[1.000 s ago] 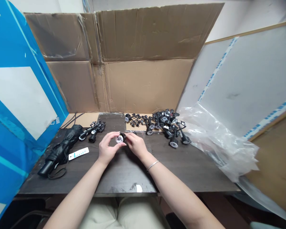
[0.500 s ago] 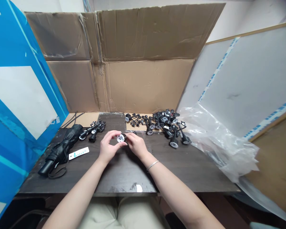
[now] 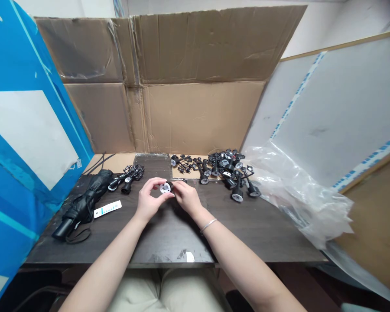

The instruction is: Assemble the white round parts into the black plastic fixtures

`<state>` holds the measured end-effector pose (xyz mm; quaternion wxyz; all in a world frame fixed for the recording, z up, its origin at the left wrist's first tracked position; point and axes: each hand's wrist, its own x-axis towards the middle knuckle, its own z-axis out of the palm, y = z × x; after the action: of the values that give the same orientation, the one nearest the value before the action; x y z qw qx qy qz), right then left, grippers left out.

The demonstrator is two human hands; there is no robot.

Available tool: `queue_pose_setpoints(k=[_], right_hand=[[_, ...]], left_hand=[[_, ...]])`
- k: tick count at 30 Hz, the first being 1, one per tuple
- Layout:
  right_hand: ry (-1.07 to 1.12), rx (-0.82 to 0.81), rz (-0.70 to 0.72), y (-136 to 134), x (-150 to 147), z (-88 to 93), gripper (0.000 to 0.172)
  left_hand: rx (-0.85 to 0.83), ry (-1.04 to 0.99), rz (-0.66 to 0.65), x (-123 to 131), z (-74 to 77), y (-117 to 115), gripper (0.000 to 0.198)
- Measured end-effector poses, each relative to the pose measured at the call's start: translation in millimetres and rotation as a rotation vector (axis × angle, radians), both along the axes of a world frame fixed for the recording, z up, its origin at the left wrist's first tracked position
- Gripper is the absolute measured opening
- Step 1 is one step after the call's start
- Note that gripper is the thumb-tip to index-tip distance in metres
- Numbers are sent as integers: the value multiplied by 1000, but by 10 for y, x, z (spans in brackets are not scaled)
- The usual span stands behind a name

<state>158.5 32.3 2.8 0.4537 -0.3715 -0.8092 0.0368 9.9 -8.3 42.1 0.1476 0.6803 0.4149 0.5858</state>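
Observation:
Both my hands meet over the middle of the dark table (image 3: 169, 234). Between them is a small black part with a round white face (image 3: 165, 187). My left hand (image 3: 147, 201) pinches it from the left with thumb and fingers. My right hand (image 3: 186, 197), with a thin bracelet at the wrist, grips its black body from the right. A heap of like black parts (image 3: 225, 171) lies at the back right of the table. A smaller cluster of such parts (image 3: 126, 177) lies at the back left.
A folded black umbrella (image 3: 81, 203) and a small white strip-shaped device (image 3: 107, 209) lie at the left. A blue box (image 3: 22, 125) stands at the left, cardboard walls (image 3: 195, 82) behind, a crumpled clear plastic bag (image 3: 295, 190) and white boards at the right.
The part and both hands have shifted very slightly; the white face sits a little higher and more toward me. Otherwise nothing has moved.

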Motion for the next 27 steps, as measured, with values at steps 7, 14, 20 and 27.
queue_pose_setpoints(k=[7, 14, 20, 27], right_hand=[[-64, 24, -16, 22, 15, -18, 27], [-77, 36, -30, 8, 13, -5, 25], [36, 51, -1, -2, -8, -15, 25], [138, 21, 64, 11, -30, -20, 23]], left_hand=[[-6, 0, 13, -1, -11, 33, 33], [-13, 3, 48, 31, -49, 18, 33], [99, 103, 57, 64, -115, -15, 30], [-156, -233, -143, 154, -173, 66, 37]])
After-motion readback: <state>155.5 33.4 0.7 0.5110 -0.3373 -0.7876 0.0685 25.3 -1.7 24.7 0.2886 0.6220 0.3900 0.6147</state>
